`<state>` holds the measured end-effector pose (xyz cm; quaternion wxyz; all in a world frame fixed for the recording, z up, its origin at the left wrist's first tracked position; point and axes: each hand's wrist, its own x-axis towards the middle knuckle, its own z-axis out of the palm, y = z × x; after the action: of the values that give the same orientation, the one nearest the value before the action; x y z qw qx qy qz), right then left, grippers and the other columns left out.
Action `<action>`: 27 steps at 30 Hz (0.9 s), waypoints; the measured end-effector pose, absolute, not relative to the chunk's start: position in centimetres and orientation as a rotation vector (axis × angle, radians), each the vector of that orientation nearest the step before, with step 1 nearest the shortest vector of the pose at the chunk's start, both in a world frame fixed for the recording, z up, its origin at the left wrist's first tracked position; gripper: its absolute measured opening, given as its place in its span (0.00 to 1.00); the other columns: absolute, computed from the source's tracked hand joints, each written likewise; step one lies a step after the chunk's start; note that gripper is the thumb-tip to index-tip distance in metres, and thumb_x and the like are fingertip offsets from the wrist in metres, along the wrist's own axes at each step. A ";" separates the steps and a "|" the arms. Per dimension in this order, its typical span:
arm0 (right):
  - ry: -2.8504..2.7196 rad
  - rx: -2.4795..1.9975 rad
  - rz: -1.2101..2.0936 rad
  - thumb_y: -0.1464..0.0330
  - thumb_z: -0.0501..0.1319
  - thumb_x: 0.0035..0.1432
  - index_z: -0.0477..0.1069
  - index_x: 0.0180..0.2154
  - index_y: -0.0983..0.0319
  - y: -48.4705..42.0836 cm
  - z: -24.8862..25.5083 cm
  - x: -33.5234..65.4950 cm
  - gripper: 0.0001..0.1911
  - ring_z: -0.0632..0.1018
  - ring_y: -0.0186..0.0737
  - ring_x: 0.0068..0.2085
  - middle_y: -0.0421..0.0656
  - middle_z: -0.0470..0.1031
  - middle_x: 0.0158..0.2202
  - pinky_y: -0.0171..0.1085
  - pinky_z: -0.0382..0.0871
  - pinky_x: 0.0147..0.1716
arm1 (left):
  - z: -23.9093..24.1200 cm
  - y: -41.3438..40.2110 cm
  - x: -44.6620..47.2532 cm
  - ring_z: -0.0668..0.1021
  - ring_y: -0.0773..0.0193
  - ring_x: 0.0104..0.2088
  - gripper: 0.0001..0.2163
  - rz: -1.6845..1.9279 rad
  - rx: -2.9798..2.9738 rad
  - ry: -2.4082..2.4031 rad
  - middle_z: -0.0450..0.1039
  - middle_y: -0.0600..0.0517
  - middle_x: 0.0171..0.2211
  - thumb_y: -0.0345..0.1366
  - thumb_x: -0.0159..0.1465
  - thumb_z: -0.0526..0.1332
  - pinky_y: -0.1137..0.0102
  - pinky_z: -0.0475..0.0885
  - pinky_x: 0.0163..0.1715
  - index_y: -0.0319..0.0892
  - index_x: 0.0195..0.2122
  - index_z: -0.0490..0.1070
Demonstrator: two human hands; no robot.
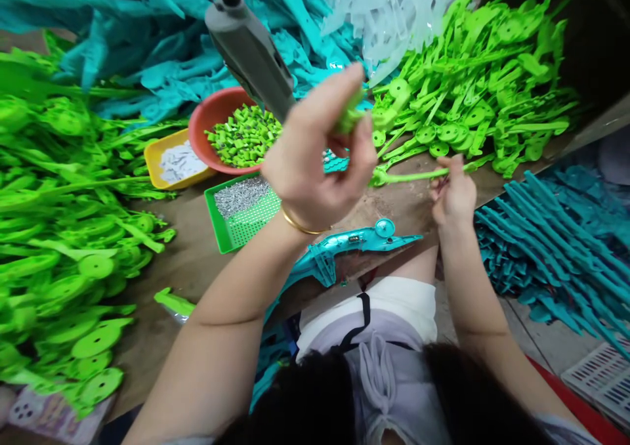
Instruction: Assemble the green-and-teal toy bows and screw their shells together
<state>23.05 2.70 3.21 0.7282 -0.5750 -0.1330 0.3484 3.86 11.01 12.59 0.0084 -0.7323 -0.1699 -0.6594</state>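
Observation:
My left hand [315,163] is raised above the table with its fingers pinched round a small green plastic piece [350,118]. Further right, my right hand [453,195] is closed on the end of a long green plastic strip [408,176] that lies across the table edge. A teal plastic shell [344,245] rests on the table in front of me, between both arms. A grey hanging tool [251,54] dangles just behind my left hand.
An orange bowl [209,113] holds small green parts. Beside it stand a yellow tray [157,169] and a green tray [221,232] of screws. Heaps of green parts [59,235] [482,77] lie left and right, teal parts [147,38] behind, and teal strips [551,235] at right.

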 end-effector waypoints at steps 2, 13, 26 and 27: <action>-0.170 -1.168 0.828 0.47 0.59 0.58 0.68 0.33 0.61 3.2 3.0 25.4 0.23 0.75 0.26 0.27 0.36 0.68 0.28 0.25 0.70 0.21 | 13.4 11.6 3.5 0.79 0.68 0.38 0.13 -2.168 -2.195 -0.528 0.74 0.53 0.47 0.38 0.69 0.56 0.73 0.74 0.30 0.50 0.54 0.69; -0.049 -1.001 0.760 0.65 0.58 0.65 0.69 0.34 0.60 2.5 0.0 29.4 0.08 0.79 0.26 0.39 0.37 0.74 0.34 0.26 0.76 0.36 | 11.8 10.7 4.4 0.79 0.66 0.33 0.15 -1.899 -2.662 -0.850 0.74 0.49 0.43 0.45 0.69 0.53 0.69 0.76 0.35 0.46 0.52 0.69; 0.024 -1.194 0.652 0.55 0.61 0.59 0.64 0.30 0.61 0.1 -1.3 29.8 0.16 0.67 0.24 0.22 0.35 0.66 0.26 0.23 0.55 0.13 | 11.9 10.9 3.0 0.80 0.65 0.34 0.15 -1.838 -2.749 -0.944 0.75 0.50 0.36 0.46 0.69 0.53 0.71 0.76 0.34 0.43 0.48 0.71; 0.040 -1.186 0.629 0.56 0.59 0.60 0.63 0.31 0.61 -0.1 -1.0 29.8 0.15 0.70 0.25 0.24 0.36 0.67 0.28 0.24 0.58 0.15 | 11.8 10.9 2.9 0.80 0.65 0.34 0.15 -1.838 -2.743 -0.948 0.74 0.50 0.36 0.45 0.69 0.53 0.71 0.76 0.34 0.43 0.48 0.71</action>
<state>29.85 -0.14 -1.02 0.7828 -0.5495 0.0187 0.2915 2.88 10.91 11.84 -0.1463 -0.7899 -0.2731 -0.5293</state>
